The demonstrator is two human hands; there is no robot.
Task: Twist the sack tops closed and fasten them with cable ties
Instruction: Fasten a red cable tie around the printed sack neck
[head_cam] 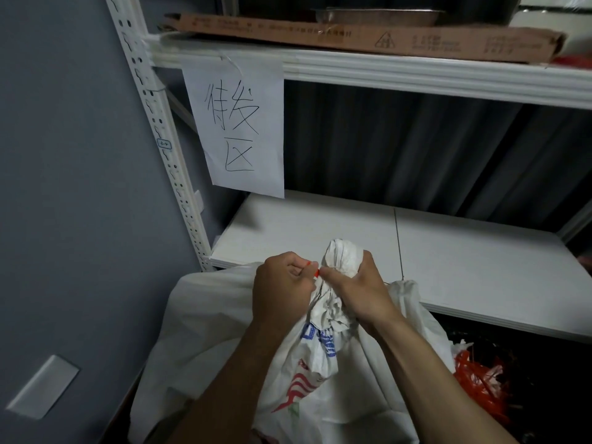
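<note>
- A grey wall point(64, 187) stands on the left, with a white metal rack point(166, 149) against it. A dark corrugated panel lies behind the rack.
- A white plate point(43, 386) sits flat on the wall, low on the left.
- The upper shelf point(416, 75) carries a long, flat cardboard box point(352, 36).
- A paper sign point(237, 123) with handwritten black characters hangs from the front edge of that shelf, near the rack's post.
- The white lower shelf point(464, 267) lies just behind the hands.
- A white woven sack point(320, 379) with blue and red print stands in front of the lower shelf, below the person's forearms.
- The sack top point(341, 257) is gathered and twisted into a bunch that sticks up above the hands.
- The right hand point(358, 283) is wrapped round the sack top, fingers curled tight, with its forefinger reaching left toward the tie.
- The left hand point(282, 290) is curled, pinching a red cable tie point(315, 272) between thumb and fingers, right beside the sack top.
- Only a short red piece of the tie shows between the two hands, so it is hard to say whether it already circles the bunch.
- A second sack point(413, 299) rests just behind the right wrist, touching the shelf edge.
- Red-orange plastic strips point(477, 379) lie in the dark space to the lower right.
</note>
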